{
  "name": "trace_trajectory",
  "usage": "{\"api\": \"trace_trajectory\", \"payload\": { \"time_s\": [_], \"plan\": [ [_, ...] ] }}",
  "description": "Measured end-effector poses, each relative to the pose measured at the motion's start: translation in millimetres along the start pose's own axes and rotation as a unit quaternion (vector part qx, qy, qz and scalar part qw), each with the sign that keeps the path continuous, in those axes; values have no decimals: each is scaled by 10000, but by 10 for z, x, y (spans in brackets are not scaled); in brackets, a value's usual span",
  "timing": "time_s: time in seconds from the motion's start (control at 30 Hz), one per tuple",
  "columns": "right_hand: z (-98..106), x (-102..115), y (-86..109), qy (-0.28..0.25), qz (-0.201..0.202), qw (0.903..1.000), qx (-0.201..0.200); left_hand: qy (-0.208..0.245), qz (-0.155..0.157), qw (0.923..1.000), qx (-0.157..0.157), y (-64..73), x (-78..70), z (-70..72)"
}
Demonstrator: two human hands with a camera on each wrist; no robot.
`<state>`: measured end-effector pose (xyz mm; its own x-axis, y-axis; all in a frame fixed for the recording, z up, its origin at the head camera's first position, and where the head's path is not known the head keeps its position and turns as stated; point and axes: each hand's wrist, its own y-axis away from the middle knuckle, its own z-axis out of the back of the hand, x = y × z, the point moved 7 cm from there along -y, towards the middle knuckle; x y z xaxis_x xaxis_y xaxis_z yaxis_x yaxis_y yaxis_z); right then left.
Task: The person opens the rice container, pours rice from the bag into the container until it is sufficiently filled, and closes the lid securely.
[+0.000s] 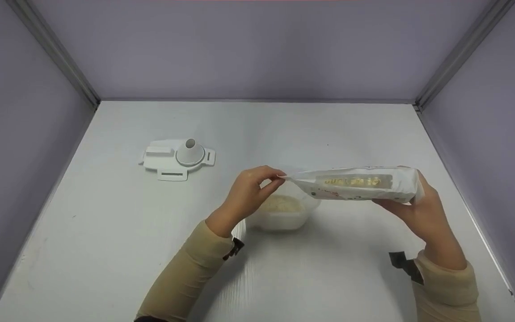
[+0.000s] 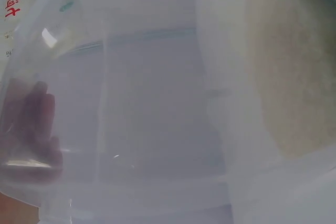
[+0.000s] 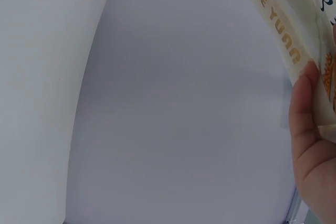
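Head view: a wrinkled white printed plastic bag [image 1: 351, 184], held on its side above and right of a translucent plastic bin [image 1: 280, 221].
The left hand [image 1: 251, 190] pinches the bag's flattened, tapered end; the right hand [image 1: 425, 212] grips its blocky base. Fine pale grains [image 1: 283, 204] lie inside the bin; beyond it, leftward, sits a smooth white spouted piece [image 1: 163, 161].

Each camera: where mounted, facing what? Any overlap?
Head: on the head, forward and down at bag and tub; left hand, right hand, sleeves show.
Left wrist: on that wrist, through clear plastic toward rice; left hand's fingers show.
Right wrist: on that wrist, toward bag and wall; right hand shows.
Head and right wrist share right hand gripping bag.
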<state>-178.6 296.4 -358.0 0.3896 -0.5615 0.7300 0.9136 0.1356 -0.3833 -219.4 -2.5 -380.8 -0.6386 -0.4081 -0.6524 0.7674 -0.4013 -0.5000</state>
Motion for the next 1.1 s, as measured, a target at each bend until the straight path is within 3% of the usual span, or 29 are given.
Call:
{"api": "trace_trajectory", "payload": {
  "time_s": [0.17, 0.4, 0.7, 1.1],
  "plan": [
    [-50, 36, -33, -28, -1, 10000, 15, 72, 60, 10000, -26, 11, 28, 40],
    [-152, 236, -69, -69, 380, 9992, 120, 103, 225, 9997, -23, 71, 92, 91],
    [-256, 144, -116, -282, 223, 9991, 220, 193, 350, 9992, -77, 138, 156, 170],
    [-352, 189, -185, -464, 446, 9973, 347, 115, 265, 9993, -238, 183, 197, 273]
  ]
}}
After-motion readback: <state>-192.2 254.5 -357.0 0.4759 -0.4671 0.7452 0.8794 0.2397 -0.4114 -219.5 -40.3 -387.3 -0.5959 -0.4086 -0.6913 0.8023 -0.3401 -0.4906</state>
